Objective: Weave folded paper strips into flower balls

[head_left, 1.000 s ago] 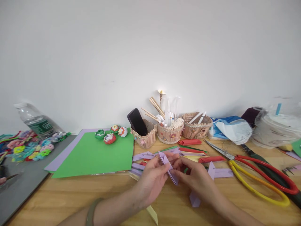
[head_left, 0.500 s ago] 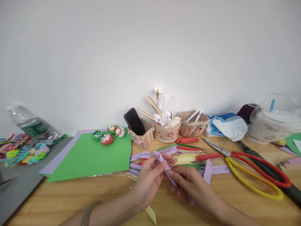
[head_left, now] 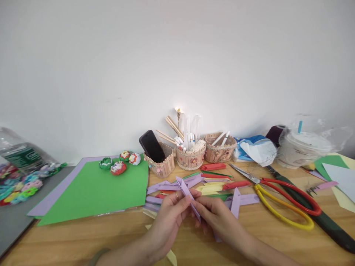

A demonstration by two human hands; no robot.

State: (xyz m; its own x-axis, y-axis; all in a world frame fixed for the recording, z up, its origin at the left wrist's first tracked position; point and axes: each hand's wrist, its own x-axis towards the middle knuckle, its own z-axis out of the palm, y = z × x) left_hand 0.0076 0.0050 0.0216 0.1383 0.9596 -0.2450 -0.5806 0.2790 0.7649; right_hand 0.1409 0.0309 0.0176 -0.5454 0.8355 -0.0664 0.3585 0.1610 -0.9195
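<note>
1. Wood-grained surface point(head_left: 199, 251) in front, plain pale wall point(head_left: 177, 59) behind it.
2. Folded purple paper point(head_left: 185, 189) is held at the near middle, tilted, between both hands.
3. The left hand point(head_left: 168, 218) is closed on it, thumb on top; the right hand point(head_left: 219, 214) pinches close to its near end.
4. A loosened pinch could let the folds spring open; uneven finger pressure could leave a crooked crease.
5. Loose folded strips point(head_left: 209, 189) lie just beyond the fingers, so a sweeping knuckle could scatter or bend them.
6. To the right, scissors point(head_left: 259, 181) point their tips towards those strips; a reach that way could meet them.
7. Left, small paper flowers point(head_left: 118, 168) sit on a green sheet point(head_left: 97, 192).
</note>
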